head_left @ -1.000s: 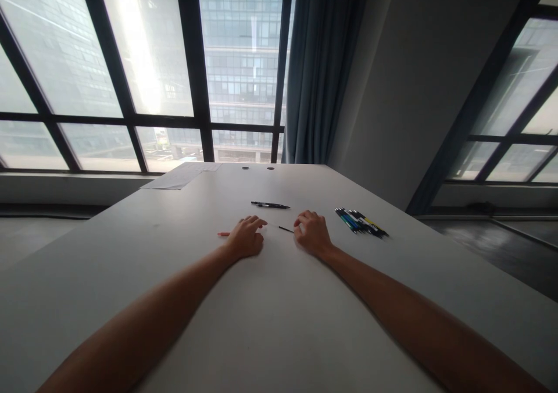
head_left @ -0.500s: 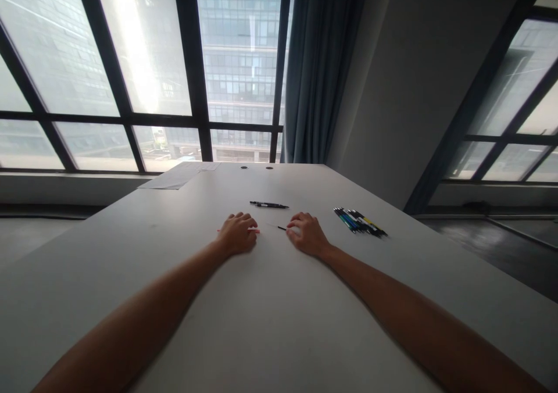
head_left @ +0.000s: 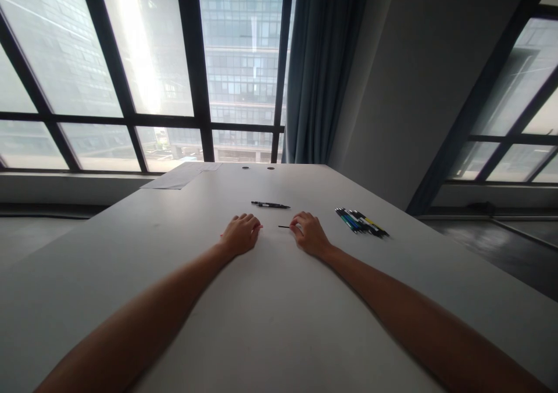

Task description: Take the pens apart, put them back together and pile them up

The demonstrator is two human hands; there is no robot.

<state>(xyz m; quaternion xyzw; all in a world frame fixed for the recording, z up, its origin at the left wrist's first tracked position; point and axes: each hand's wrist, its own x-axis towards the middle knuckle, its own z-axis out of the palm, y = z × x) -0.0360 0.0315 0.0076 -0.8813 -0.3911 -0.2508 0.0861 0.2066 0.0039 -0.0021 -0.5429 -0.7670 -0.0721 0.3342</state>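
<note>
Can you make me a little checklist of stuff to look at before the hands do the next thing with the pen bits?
1. Left hand has the pink piece in its fingers: ok, only the tip shows.
2. Right hand pinches the thin black piece: ok.
3. The two pieces' tips are lined up: cannot tell, too small.
4. Gap between the hands is bare table: ok.
5. Black pen lies beyond the hands, untouched: ok.
6. Bunch of pens sits right of the right hand, apart from it: ok.

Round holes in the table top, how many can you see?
2: both near the table's far edge by the window, left hole beside right hole. None seem hidden.
</note>
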